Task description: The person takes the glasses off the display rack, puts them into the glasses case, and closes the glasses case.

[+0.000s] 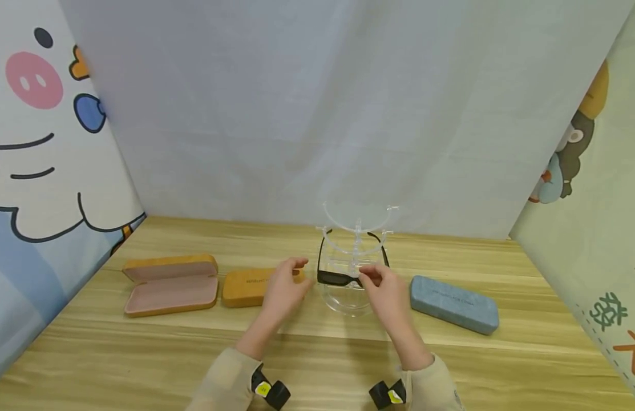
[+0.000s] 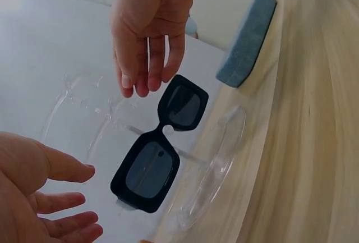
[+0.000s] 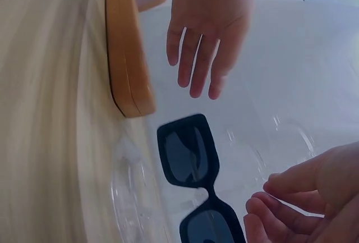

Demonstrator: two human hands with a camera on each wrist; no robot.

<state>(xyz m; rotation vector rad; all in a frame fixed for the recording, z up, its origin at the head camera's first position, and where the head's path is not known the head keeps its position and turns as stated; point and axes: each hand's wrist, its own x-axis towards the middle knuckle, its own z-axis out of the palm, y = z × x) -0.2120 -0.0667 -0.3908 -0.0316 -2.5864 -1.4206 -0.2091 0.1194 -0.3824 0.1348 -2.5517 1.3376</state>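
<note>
Black sunglasses [image 1: 334,278] with dark lenses rest on a clear plastic display stand [image 1: 357,229], front towards me, temples reaching back. My left hand [image 1: 283,285] hovers just left of them, fingers apart and holding nothing. On the other side, my right hand [image 1: 386,288] is close to the right lens and partly hides it in the head view. In the right wrist view, the loosely bent fingers of that hand [image 3: 314,198] show a gap from the sunglasses [image 3: 188,150]. Both lenses show uncovered between the hands in the left wrist view.
An orange-yellow glasses case [image 1: 240,288] lies closed left of the stand, partly behind my left hand. Farther left, a matching case [image 1: 170,294] lies open with a pink lining. A closed blue case [image 1: 453,305] lies right of the stand. A pale cloth [image 1: 296,114] hangs behind the table.
</note>
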